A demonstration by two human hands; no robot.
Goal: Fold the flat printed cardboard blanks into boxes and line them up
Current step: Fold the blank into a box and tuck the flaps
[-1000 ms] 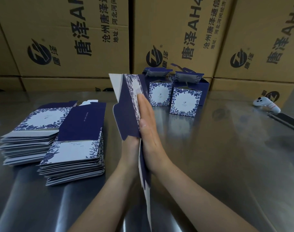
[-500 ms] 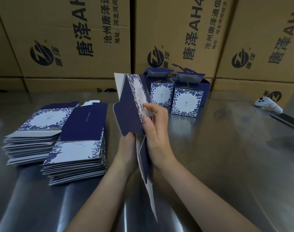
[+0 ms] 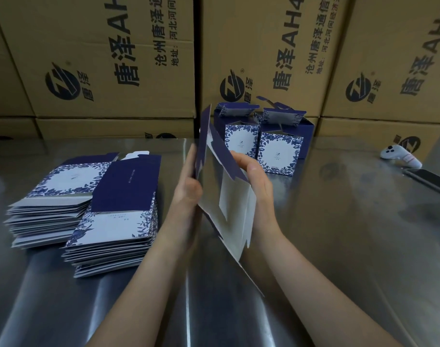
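I hold a navy and white floral blank (image 3: 229, 201) upright above the steel table (image 3: 339, 234), its panels spread apart so the white inside shows. My left hand (image 3: 189, 191) lies flat against its left panel, fingers straight. My right hand (image 3: 257, 176) grips the right panel, fingers curled over its edge. Two stacks of flat blanks (image 3: 88, 204) lie at the left. Several folded boxes (image 3: 279, 154) with open top flaps stand behind the blank, near the cartons.
Large brown shipping cartons (image 3: 113, 58) form a wall along the table's far edge. A white controller (image 3: 399, 156) and a dark phone (image 3: 429, 180) lie at the right.
The blank was pressed flat between my palms; since then my right hand has curled round one panel and pulled it rightward, and the blank has opened into a sleeve.
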